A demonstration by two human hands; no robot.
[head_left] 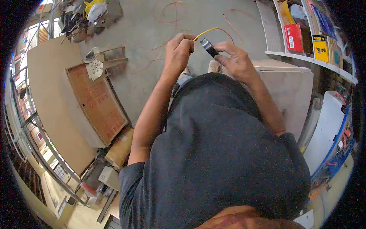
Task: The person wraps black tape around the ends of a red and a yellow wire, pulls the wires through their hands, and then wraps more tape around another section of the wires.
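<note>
My left hand is closed, its fingertips pinching a yellow wire that arcs up and over to the right. A roll of black tape is gripped between the thumb and fingers of my right hand, tilted, just right of my left fingertips. The wire passes above the roll and drops toward my right hand, turning orange-red. The two hands are apart, with the roll between them.
Thin orange wires lie in loops on the grey floor. At the left stand a large wooden panel and a plastic chair. A white cabinet and shelves with a red box are at the right.
</note>
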